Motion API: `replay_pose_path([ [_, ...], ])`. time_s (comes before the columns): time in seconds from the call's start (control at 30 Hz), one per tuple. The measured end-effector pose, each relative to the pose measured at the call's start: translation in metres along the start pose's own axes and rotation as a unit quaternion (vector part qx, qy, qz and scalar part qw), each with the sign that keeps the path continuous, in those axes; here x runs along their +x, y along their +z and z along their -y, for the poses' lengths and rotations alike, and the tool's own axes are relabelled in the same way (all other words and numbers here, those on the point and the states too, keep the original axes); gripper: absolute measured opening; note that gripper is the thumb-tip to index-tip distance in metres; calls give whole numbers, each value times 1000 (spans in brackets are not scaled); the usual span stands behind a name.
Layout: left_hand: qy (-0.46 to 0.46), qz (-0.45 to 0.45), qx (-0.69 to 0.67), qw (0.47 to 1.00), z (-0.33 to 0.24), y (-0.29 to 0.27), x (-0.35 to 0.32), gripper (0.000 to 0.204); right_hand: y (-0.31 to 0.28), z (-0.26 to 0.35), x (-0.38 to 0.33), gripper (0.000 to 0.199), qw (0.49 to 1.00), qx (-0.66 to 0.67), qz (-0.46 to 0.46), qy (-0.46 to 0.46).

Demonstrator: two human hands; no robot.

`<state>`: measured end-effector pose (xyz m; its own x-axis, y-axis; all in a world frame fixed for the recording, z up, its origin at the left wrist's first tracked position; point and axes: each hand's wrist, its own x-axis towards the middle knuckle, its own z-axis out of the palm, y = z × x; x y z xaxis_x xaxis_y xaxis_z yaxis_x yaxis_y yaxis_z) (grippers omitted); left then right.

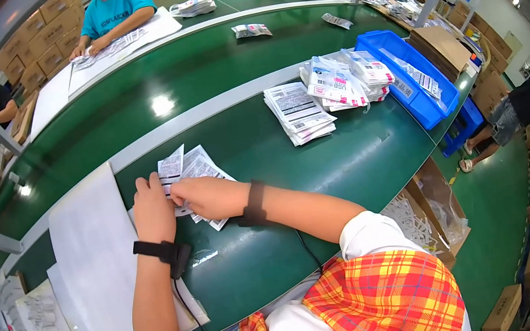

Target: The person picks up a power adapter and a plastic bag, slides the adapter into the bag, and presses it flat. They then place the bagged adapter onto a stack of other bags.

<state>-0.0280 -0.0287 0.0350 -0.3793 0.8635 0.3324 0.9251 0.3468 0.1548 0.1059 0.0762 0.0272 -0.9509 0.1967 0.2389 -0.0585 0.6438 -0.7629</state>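
On the green table, a folded printed leaflet (171, 165) stands partly raised between my two hands. My left hand (153, 212) grips its left side, fingers pointing away from me. From the right, my right hand (211, 197) pinches its lower part; the thumb and fingertips are partly hidden. Beneath and behind the right hand lies a fanned stack of similar leaflets (204, 163). A neat pile of printed leaflets (298, 110) sits further right, beside a heap of white and pink plastic packets (337, 80).
A blue bin (448, 110) holding some packets stands at the right end. White sheets (93, 251) cover the table on the left. Beyond a pale rail runs a green conveyor (207, 60) carrying two packets. Co-workers sit across it; an open carton (448, 206) is below right.
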Motion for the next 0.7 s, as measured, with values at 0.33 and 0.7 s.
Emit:
replay_pose_path([
  [0.33,4,-34,-154,987,24,-3,9,29,-13,2,-1,18,999,8,-28,-35],
  [0.7,-108,19,-581,806,10,-3,9,29,-53,28,-5,26,881,447,-148,57],
])
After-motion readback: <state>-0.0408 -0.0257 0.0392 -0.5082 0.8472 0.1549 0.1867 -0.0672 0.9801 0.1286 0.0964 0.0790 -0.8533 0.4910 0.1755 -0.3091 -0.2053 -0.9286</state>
